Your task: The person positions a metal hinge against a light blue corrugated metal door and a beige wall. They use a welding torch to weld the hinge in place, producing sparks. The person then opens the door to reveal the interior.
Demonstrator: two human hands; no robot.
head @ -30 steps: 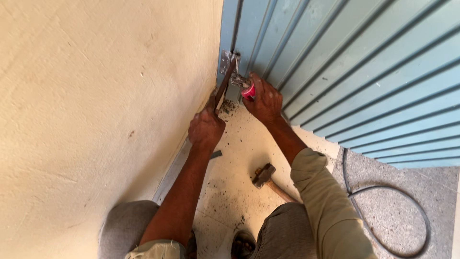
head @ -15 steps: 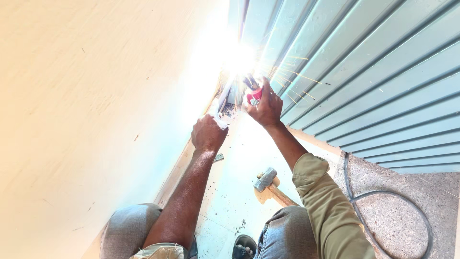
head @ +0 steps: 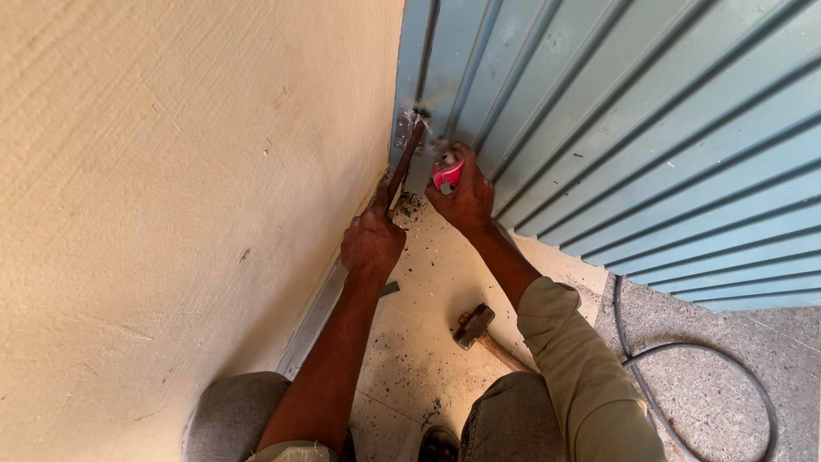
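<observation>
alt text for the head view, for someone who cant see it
Seen from above, a person's left hand holds a metal bar against a bracket on a blue ribbed shutter, the right hand gripping a red-handled tool. A hammer lies on the floor.

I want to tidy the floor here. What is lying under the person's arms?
A hammer lies on the pale tiled floor amid dark debris, its handle running under the right sleeve. A small grey piece shows beside the left forearm. The rest is covered.
</observation>
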